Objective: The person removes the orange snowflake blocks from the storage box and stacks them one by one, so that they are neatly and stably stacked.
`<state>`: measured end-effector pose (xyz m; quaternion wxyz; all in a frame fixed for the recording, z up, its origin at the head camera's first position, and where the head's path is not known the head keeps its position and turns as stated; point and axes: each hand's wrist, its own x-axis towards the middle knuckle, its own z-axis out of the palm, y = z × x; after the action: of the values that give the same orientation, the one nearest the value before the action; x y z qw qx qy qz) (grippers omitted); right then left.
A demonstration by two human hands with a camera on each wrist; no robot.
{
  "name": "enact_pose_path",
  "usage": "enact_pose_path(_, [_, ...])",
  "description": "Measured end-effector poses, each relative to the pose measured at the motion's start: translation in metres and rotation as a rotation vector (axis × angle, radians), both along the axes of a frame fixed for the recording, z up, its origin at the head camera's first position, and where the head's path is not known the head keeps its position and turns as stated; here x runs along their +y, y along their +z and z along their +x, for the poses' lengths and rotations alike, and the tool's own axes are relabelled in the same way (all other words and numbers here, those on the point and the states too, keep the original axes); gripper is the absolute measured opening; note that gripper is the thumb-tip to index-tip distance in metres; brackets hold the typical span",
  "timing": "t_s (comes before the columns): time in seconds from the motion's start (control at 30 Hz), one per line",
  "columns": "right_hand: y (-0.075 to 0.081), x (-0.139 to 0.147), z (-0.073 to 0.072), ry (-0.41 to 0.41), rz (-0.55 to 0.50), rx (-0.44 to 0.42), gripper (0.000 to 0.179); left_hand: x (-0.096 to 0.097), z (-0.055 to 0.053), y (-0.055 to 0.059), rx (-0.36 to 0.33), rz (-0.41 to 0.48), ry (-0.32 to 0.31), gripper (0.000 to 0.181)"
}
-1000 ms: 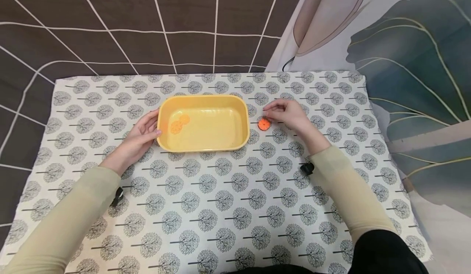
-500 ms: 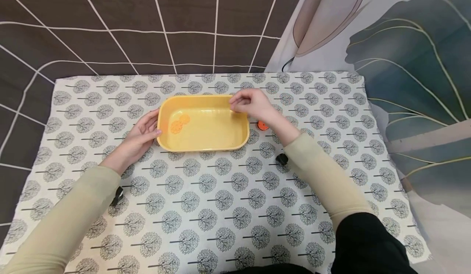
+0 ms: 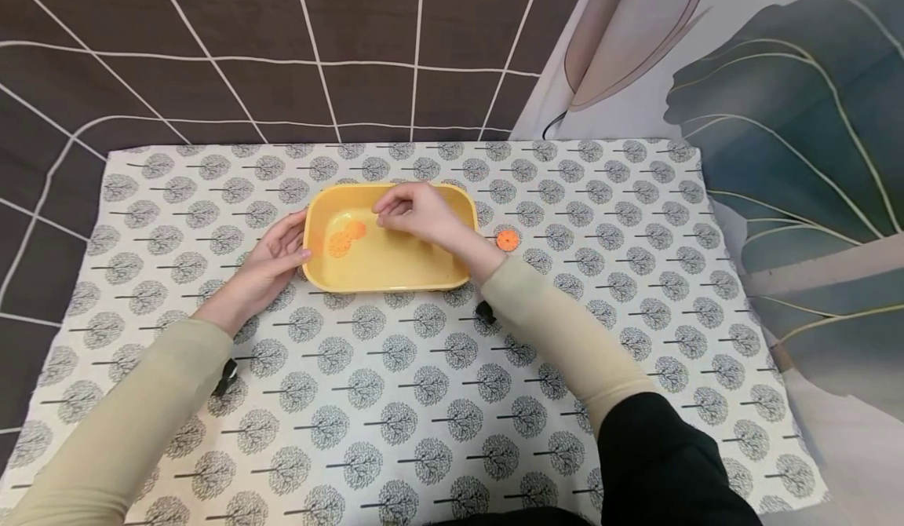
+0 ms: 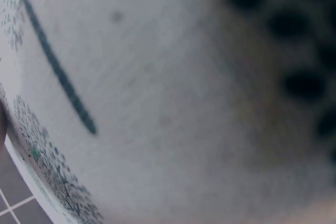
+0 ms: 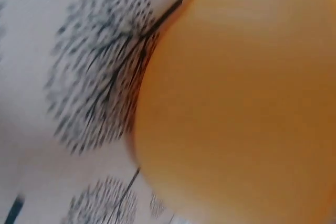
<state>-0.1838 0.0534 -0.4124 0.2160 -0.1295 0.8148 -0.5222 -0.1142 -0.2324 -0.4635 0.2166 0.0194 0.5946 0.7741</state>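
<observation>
Nearest, a tree-print tablecloth (image 3: 395,353) spreads beneath pale sleeves (image 3: 134,412). The left hand (image 3: 277,253) holds the left end of a yellow rectangular tub (image 3: 384,286), thumb at the rim. The right hand (image 3: 420,216) is above the tub, fingers bent; whether they pinch anything I cannot tell. Inside, at left, lie two orange discs (image 3: 340,244); another orange disc (image 3: 507,240) lies on the cloth, right of the tub. Behind is dark, white-gridded fabric (image 3: 367,23).
</observation>
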Motion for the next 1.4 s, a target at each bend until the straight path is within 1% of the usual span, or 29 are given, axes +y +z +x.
enact_pose_path(0.13, [-0.006, -0.015, 0.000, 0.024, 0.016, 0.044, 0.022, 0.001, 0.000, 0.000, 0.005, 0.006, -0.004, 0.075])
enact_pose_path(0.27, [-0.012, -0.025, 0.001, 0.066, 0.039, 0.122, 0.023, 0.001, 0.001, 0.000, 0.002, 0.009, -0.002, 0.075])
enact_pose_path(0.4, [-0.014, -0.034, 0.002, 0.112, 0.065, 0.175, 0.024, 0.000, 0.001, -0.001, 0.009, 0.000, -0.004, 0.075])
enact_pose_path(0.53, [-0.016, -0.042, 0.004, 0.164, 0.090, 0.185, 0.024, 0.000, 0.000, -0.002, 0.018, 0.006, -0.006, 0.074])
enact_pose_path(0.77, [-0.022, -0.052, 0.007, 0.242, 0.173, 0.203, 0.027, 0.000, 0.000, -0.003, 0.024, 0.004, -0.017, 0.072])
enact_pose_path(0.93, [-0.029, -0.055, 0.007, 0.274, 0.204, 0.228, 0.032, 0.000, 0.000, -0.002, 0.028, -0.004, -0.016, 0.073])
enact_pose_path(1.13, [-0.033, -0.055, 0.008, 0.280, 0.219, 0.270, 0.037, 0.001, 0.000, -0.003, 0.046, 0.010, -0.017, 0.073])
enact_pose_path(1.23, [-0.036, -0.056, 0.007, 0.299, 0.233, 0.286, 0.038, 0.000, 0.000, -0.003, 0.046, 0.013, -0.019, 0.073])
enact_pose_path(1.4, [-0.036, -0.057, 0.008, 0.332, 0.274, 0.313, 0.041, 0.001, -0.001, -0.004, 0.045, 0.010, -0.021, 0.074])
